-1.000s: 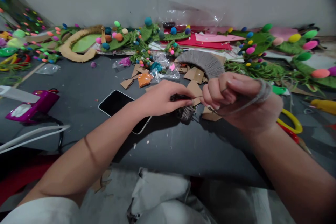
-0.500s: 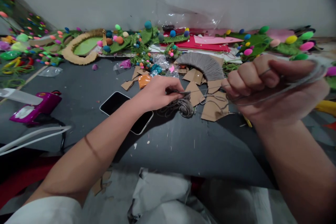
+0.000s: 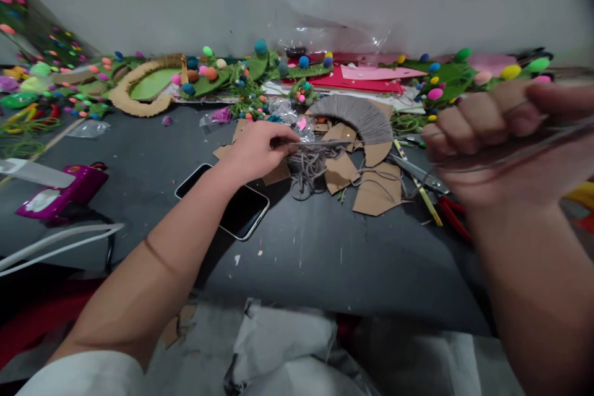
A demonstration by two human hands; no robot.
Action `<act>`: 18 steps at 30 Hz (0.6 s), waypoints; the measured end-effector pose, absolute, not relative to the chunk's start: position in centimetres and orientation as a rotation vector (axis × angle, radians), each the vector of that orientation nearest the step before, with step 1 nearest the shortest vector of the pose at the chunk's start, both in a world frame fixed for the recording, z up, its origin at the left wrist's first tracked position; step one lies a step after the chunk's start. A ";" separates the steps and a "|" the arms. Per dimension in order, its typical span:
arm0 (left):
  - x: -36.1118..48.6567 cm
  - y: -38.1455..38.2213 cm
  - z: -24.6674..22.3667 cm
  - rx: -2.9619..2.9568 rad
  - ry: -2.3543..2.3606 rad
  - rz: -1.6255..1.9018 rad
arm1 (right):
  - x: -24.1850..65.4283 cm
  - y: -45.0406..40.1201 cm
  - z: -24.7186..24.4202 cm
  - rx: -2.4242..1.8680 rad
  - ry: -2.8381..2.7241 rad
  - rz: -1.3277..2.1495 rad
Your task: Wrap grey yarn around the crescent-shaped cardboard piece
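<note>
Grey yarn lies in a loose tangle near the middle of the table, and strands of it run between my hands. My left hand pinches the yarn just left of the tangle, thumb and fingertips together. Off to the right, my right hand is raised in a fist with yarn looped through it; part of it leaves the frame. Beyond the tangle rests a curved cardboard piece, mostly wrapped in grey yarn. Cut cardboard scraps lie beside the yarn.
A phone lies beneath my left forearm. Scissors and a yellow pencil-like stick lie near my right wrist. A purple glue-gun-like tool stands at left. Along the wall are a tan wrapped ring and red sheets.
My left hand has shifted left, drawing the yarn tangle with it. My right hand has moved farther right and slightly up, exposing the scissors. The strands between them look tauter.
</note>
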State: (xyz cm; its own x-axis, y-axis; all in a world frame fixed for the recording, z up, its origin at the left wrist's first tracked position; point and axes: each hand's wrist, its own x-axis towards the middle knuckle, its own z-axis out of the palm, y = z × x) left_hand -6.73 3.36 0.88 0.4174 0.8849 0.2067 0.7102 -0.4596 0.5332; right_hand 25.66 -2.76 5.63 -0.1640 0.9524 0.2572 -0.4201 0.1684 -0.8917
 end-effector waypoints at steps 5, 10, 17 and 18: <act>-6.9 2.4 2.7 2.318 0.974 0.793 | 22.6 -3.4 5.1 -0.522 -1.111 1.505; -3.2 -0.6 2.1 2.311 0.687 0.854 | 20.4 -4.5 4.9 -0.405 -1.202 1.638; -2.3 -0.6 0.3 2.378 0.771 0.863 | 20.4 -4.9 5.5 -0.291 -1.298 1.655; -2.5 -0.3 0.4 2.375 0.802 0.873 | 20.8 -4.8 5.5 -0.310 -1.290 1.639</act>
State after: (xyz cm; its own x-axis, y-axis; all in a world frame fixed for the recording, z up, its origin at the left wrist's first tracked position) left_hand -2.55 -0.35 0.42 0.6241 0.6631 0.4132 0.3553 -0.7119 0.6057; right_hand 20.80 -4.75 5.47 -0.4795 0.8034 0.3530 -0.5316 0.0541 -0.8453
